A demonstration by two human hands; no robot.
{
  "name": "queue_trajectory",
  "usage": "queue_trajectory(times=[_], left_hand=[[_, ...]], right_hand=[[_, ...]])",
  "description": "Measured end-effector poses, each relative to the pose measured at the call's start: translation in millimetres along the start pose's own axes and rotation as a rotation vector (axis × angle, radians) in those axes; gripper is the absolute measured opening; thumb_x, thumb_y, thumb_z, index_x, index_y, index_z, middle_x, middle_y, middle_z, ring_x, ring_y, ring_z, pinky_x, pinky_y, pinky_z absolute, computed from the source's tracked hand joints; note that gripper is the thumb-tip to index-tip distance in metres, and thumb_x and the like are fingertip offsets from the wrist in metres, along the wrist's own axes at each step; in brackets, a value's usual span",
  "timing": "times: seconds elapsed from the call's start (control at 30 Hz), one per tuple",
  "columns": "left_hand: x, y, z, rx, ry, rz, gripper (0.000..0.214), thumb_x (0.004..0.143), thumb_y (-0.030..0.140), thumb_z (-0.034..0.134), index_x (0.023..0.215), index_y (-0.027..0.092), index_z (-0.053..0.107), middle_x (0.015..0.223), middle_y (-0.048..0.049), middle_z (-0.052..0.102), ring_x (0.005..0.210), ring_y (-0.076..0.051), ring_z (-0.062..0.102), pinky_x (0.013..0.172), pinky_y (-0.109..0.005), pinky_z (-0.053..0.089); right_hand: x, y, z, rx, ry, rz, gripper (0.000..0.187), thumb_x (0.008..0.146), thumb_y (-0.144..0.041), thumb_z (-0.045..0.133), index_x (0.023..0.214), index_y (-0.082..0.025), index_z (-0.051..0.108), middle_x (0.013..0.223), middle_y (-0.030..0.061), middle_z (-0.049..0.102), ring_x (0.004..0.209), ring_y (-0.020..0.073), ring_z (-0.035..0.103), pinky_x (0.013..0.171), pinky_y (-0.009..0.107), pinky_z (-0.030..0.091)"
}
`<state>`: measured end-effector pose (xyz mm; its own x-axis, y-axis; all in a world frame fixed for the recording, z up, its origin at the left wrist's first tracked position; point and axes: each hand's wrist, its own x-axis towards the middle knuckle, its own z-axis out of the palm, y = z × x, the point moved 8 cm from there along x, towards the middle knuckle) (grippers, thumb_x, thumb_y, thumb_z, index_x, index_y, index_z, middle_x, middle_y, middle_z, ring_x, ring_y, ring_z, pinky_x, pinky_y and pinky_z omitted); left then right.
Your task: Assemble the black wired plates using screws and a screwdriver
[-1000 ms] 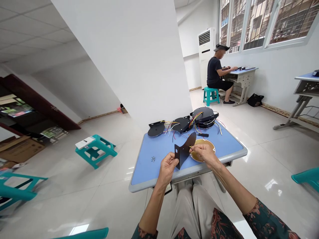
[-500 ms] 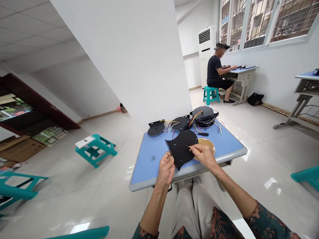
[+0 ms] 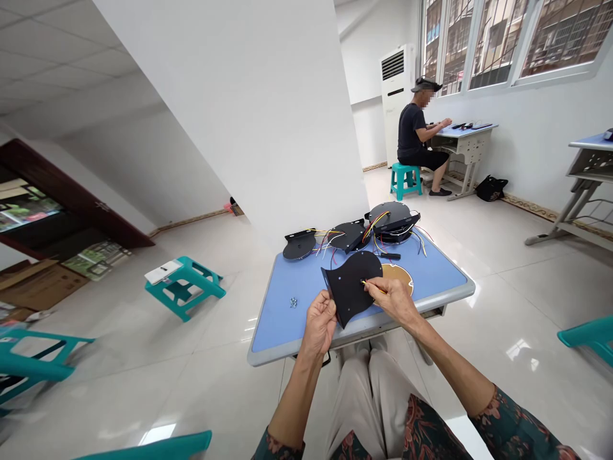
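My left hand (image 3: 320, 321) is closed on the lower left edge of a black mounting plate (image 3: 354, 287), which is tilted above the desk. The plate has a rounded right end, a bent flange on its left and a small hole. At that hole the fingertips of my right hand (image 3: 393, 298) pinch thin wires (image 3: 366, 283), yellow among them. Behind my right hand lies a round golden-brown disc (image 3: 402, 278), partly covered. A black-handled tool (image 3: 390, 257), perhaps a screwdriver, rests just beyond the plate.
On the blue desk (image 3: 278, 332) are a small pile of screws (image 3: 294, 302) and several black disc assemblies (image 3: 347, 236) with loose coloured wires along the far edge. A teal stool (image 3: 184, 287) stands to the left. Another person (image 3: 412, 131) sits at a desk by the windows.
My hands stay almost in place, with the plate shifted very slightly. The wires at the hole look shorter on the plate's face. The other person's hand has risen a little.
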<state>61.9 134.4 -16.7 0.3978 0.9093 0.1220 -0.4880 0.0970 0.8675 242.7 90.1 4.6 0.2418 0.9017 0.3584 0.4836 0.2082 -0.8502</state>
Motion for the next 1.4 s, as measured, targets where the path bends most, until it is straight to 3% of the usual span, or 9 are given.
queue_trajectory(times=[0.17,0.4,0.67,0.8,0.97,1.13,1.4], left_hand=[[1,0,0.4,-0.023,0.015,0.005,0.046,0.059,0.039,0.095,0.084,0.017,0.063,0.067,0.0049,0.058,0.059,-0.007,0.052,0.066,-0.02,0.046],[-3,-1,1.0,0.06,-0.02,-0.029,0.048,0.062,0.043,0.092,0.077,0.018,0.054,0.058,0.0078,0.047,0.051,-0.006,0.04,0.053,-0.019,0.036],[-7,-2,9.7,0.177,-0.062,0.052,0.048,0.068,0.046,0.088,0.071,0.017,0.05,0.071,0.0037,0.052,0.066,-0.009,0.044,0.065,-0.02,0.038],[-9,3,12.4,0.204,-0.071,0.055,0.047,0.068,0.047,0.087,0.071,0.017,0.051,0.074,0.0022,0.054,0.069,-0.011,0.047,0.068,-0.022,0.039],[-12,13,17.4,0.178,-0.026,0.045,0.042,0.07,0.046,0.086,0.079,0.018,0.057,0.077,0.0014,0.058,0.07,-0.011,0.051,0.071,-0.023,0.042],[-16,12,21.6,0.141,0.021,0.039,0.042,0.069,0.044,0.087,0.078,0.017,0.057,0.07,0.0036,0.055,0.064,-0.009,0.047,0.066,-0.021,0.042],[-18,11,25.1,0.116,0.055,0.027,0.045,0.064,0.045,0.09,0.077,0.017,0.057,0.067,0.0047,0.052,0.06,-0.007,0.043,0.062,-0.019,0.039]], right_hand=[[-1,-2,0,0.003,0.006,-0.009,0.033,0.088,-0.042,0.055,0.077,-0.017,0.075,0.061,0.002,0.062,0.06,0.0146,0.051,0.056,0.026,0.033],[-1,-2,-1,-0.043,-0.041,0.022,0.035,0.09,-0.042,0.053,0.071,-0.018,0.071,0.053,-0.0005,0.054,0.055,0.0135,0.051,0.054,0.025,0.031],[-2,-11,-3,-0.316,0.017,-0.048,0.034,0.095,-0.034,0.045,0.07,-0.019,0.063,0.059,0.002,0.061,0.056,0.0141,0.053,0.057,0.027,0.028],[-4,-19,-1,-0.452,0.012,-0.104,0.03,0.099,-0.031,0.042,0.078,-0.02,0.061,0.061,0.003,0.062,0.054,0.0162,0.055,0.057,0.028,0.028],[-10,-21,3,-0.371,0.003,-0.122,0.024,0.102,-0.034,0.04,0.094,-0.021,0.058,0.067,0.0026,0.065,0.062,0.0195,0.063,0.06,0.027,0.035],[-17,-22,0,-0.248,0.102,-0.126,0.021,0.101,-0.03,0.039,0.11,-0.019,0.054,0.068,0.0012,0.064,0.058,0.0191,0.06,0.06,0.028,0.04],[-26,-33,-16,-0.133,0.354,-0.294,0.017,0.098,-0.024,0.049,0.09,-0.021,0.063,0.068,0.0004,0.067,0.057,0.0135,0.061,0.058,0.026,0.043]])
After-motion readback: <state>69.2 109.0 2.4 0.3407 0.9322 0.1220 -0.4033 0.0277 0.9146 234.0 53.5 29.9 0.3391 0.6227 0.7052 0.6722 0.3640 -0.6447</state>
